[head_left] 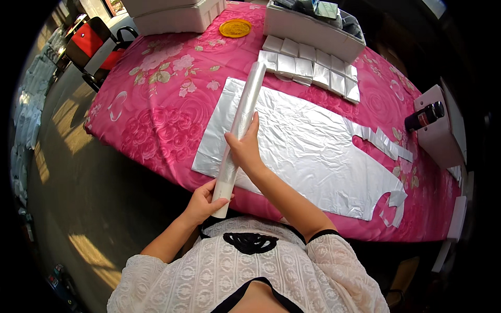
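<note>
Our left grip (202, 204) pinches the near end of the pale plastic roll (244, 110); our right grip (247, 150) clasps it around the middle. We hold the roll slanted over the left part of the silvery sheet (302, 146) on the pink floral surface (156, 130).

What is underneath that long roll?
Silvery sheet shows on both sides of the roll, with pink cloth toward its lower end. Whatever lies directly beneath is covered.

Long transl. roll (243, 117) (diag.)
</note>
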A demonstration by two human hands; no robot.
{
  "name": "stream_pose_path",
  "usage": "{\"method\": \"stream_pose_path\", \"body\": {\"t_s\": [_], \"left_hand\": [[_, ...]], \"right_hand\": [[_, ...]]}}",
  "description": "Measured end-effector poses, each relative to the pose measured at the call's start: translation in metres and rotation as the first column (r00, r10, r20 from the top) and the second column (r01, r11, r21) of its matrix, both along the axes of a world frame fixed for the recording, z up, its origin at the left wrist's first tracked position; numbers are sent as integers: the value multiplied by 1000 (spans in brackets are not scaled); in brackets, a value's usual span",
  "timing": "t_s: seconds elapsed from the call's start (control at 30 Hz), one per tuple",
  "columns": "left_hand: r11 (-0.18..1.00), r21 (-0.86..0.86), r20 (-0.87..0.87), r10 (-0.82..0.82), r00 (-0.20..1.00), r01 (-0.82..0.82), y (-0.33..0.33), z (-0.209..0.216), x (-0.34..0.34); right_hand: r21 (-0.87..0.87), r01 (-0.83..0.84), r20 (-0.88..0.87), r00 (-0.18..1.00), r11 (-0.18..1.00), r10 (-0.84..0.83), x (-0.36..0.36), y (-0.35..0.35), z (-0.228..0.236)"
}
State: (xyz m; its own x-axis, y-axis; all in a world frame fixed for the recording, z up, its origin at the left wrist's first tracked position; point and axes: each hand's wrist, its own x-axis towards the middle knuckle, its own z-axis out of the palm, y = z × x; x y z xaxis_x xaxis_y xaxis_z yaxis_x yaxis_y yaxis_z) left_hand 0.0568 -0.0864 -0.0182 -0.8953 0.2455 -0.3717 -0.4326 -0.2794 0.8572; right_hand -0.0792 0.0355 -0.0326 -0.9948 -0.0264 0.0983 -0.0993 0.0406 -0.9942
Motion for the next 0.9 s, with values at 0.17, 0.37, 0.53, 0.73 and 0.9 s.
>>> {"method": "stream_pose_path", "body": {"t_s": [0.17,0.37,0.53,0.73,0.9], "left_hand": [[736,667,61,-207,976,115,26,31,-17],[911,142,3,-392,920,388,61,48,-35],[580,628,-66,-624,779,518,75,43,-36],[848,361,46,-433,900,389,93,56,-43],[953,-78,-1,-295,955,294,99,47,-43]], "right_hand": [[-790,-86,220,885,607,411,10,55,80],[-595,-10,247,949,804,194,22,99,101],[-778,-92,134,942,621,307,39,115,108],[-667,-125,133,950,735,282,39,134,96],[-641,-139,130,950,755,284,42,129,87]]}}
